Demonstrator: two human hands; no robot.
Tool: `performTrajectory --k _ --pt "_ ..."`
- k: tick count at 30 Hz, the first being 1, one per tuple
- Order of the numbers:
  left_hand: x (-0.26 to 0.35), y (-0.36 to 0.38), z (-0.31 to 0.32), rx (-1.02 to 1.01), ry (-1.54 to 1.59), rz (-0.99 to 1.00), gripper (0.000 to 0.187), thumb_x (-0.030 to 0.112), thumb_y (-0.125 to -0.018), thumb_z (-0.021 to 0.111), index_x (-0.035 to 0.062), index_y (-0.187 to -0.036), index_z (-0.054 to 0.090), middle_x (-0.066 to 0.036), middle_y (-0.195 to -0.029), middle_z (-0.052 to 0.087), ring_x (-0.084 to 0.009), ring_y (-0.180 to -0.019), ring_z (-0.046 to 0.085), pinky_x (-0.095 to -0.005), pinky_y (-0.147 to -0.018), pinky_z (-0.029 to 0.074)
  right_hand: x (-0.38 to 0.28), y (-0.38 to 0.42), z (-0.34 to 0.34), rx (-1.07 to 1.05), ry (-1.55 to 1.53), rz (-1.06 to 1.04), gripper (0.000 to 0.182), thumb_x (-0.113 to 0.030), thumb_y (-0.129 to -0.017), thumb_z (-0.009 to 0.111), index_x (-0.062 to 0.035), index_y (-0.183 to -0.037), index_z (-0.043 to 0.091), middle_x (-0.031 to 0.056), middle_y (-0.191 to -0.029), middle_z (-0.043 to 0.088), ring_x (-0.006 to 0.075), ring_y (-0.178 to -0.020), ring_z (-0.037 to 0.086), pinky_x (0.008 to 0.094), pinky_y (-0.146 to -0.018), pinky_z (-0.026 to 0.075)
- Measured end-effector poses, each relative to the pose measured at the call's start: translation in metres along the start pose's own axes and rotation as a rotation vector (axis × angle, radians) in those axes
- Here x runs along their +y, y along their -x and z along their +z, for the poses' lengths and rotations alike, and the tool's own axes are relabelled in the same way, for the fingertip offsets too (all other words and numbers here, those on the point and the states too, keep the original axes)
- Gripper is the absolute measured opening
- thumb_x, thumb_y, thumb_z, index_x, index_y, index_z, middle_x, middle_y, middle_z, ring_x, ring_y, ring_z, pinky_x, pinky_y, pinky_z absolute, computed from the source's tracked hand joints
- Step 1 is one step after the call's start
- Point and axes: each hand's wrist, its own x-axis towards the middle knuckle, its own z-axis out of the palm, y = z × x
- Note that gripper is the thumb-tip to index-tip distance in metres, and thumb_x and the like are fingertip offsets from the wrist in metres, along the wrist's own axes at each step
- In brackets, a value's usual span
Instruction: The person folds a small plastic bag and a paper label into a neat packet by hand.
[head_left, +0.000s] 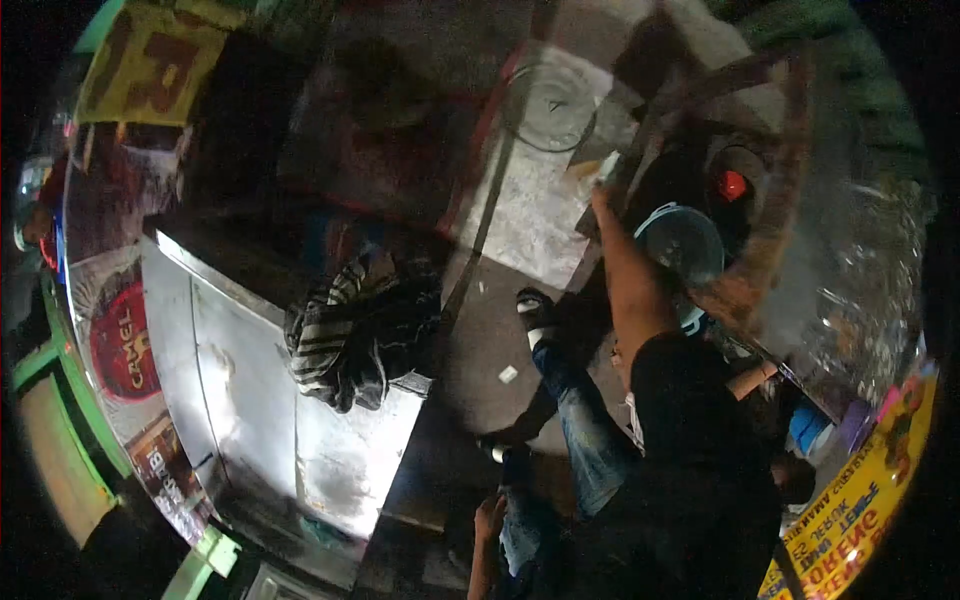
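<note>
My right arm reaches out toward the pale tiled floor, and my right hand (600, 190) is closed on a small whitish thing (609, 165) too blurred to name. Just beyond it lies a round, see-through basin-like thing (550, 108). Close beside that forearm stands a clear bucket (682, 245) with a light blue rim. Low in the view, my left hand (489, 516) is near my jeans-covered leg; its fingers are too dark and small to read.
A white metal cabinet (240, 370) stands at left, with a striped dark cloth (350, 340) on its edge. A red object (733, 185) sits in shadow past the bucket. Small white scraps (508, 374) lie on the floor. A yellow banner (850, 510) hangs at lower right.
</note>
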Motion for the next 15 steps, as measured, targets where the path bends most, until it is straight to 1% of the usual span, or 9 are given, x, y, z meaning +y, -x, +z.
performTrajectory --k 1,2,4,7,9,10,12,13,15 --pt "-0.019 0.020 -0.003 -0.049 -0.196 -0.001 0.040 0.034 -0.089 0.061 0.0027 -0.114 0.061 -0.018 -0.110 0.065 -0.0297 -0.103 0.062 -0.0365 -0.083 0.047 0.000 0.004 -0.003 0.027 -0.006 0.016 0.054 -0.044 -0.086 0.055 0.0028 -0.113 0.058 0.0237 -0.114 0.057 0.0372 -0.109 0.053 0.0497 -0.090 0.040" --pt "-0.014 0.044 -0.009 -0.087 -0.187 0.089 0.039 0.032 -0.090 0.059 0.0039 -0.117 0.061 -0.017 -0.110 0.065 -0.0300 -0.103 0.062 -0.0350 -0.086 0.047 -0.004 0.014 -0.022 0.011 0.017 0.010 0.051 -0.043 -0.086 0.056 0.0028 -0.107 0.059 0.0231 -0.107 0.057 0.0371 -0.103 0.053 0.0492 -0.086 0.041" --pt "0.004 0.041 -0.007 -0.097 -0.260 0.178 0.037 0.032 -0.092 0.058 0.0063 -0.118 0.061 -0.015 -0.109 0.066 -0.0277 -0.099 0.064 -0.0342 -0.085 0.047 -0.023 0.037 -0.056 -0.013 0.042 -0.035 0.046 -0.042 -0.087 0.057 0.0028 -0.097 0.060 0.0219 -0.094 0.058 0.0369 -0.090 0.055 0.0482 -0.077 0.042" --pt "0.103 0.083 -0.022 0.053 0.158 0.049 0.038 0.034 -0.093 0.057 0.0062 -0.118 0.061 -0.014 -0.109 0.066 -0.0244 -0.097 0.064 -0.0340 -0.084 0.048 -0.025 0.077 -0.096 -0.035 0.112 -0.176 0.043 -0.040 -0.088 0.058 0.0028 -0.081 0.062 0.0200 -0.073 0.058 0.0367 -0.070 0.056 0.0466 -0.063 0.043" --pt "0.132 0.094 -0.037 0.087 0.188 0.090 0.040 0.035 -0.093 0.058 0.0049 -0.119 0.060 -0.014 -0.108 0.067 -0.0228 -0.098 0.064 -0.0342 -0.085 0.048 -0.033 0.107 -0.133 -0.050 0.176 -0.348 0.045 -0.039 -0.089 0.059 0.0029 -0.071 0.063 0.0188 -0.060 0.058 0.0366 -0.057 0.057 0.0456 -0.055 0.044" --pt "0.137 0.108 -0.041 0.095 0.205 0.105 0.041 0.036 -0.093 0.058 0.0043 -0.119 0.060 -0.014 -0.108 0.067 -0.0221 -0.098 0.064 -0.0342 -0.086 0.048 -0.080 0.143 -0.213 -0.256 0.302 -0.405 0.045 -0.037 -0.089 0.059 0.0050 -0.074 0.064 0.0222 -0.069 0.062 0.0397 -0.063 0.060 0.0476 -0.057 0.045" --pt "0.110 0.102 -0.035 0.076 0.358 0.117 0.042 0.036 -0.093 0.057 0.0037 -0.120 0.060 -0.014 -0.108 0.067 -0.0233 -0.098 0.065 -0.0347 -0.085 0.049 -0.110 0.181 -0.285 -0.244 0.395 -0.552 0.038 -0.033 -0.089 0.058 0.0027 -0.078 0.067 0.0245 -0.082 0.063 0.0426 -0.074 0.061 0.0511 -0.066 0.046" --pt "0.132 0.129 -0.053 0.082 0.280 0.092 0.046 0.037 -0.094 0.056 0.0009 -0.121 0.058 -0.016 -0.116 0.063 -0.0267 -0.106 0.061 -0.0371 -0.090 0.047 -0.160 0.216 -0.356 -0.345 0.379 -0.432 0.036 -0.032 -0.089 0.059 0.0015 -0.080 0.068 0.0245 -0.086 0.063 0.0421 -0.075 0.061 0.0508 -0.067 0.047" --pt "0.125 0.148 -0.065 0.082 0.256 0.168 0.047 0.038 -0.093 0.057 0.0013 -0.122 0.058 -0.017 -0.119 0.062 -0.0276 -0.109 0.060 -0.0374 -0.091 0.047 -0.162 0.227 -0.422 -0.329 0.515 -0.729 0.033 -0.029 -0.088 0.060 0.0012 -0.077 0.067 0.0216 -0.075 0.064 0.0389 -0.069 0.061 0.0471 -0.062 0.046"
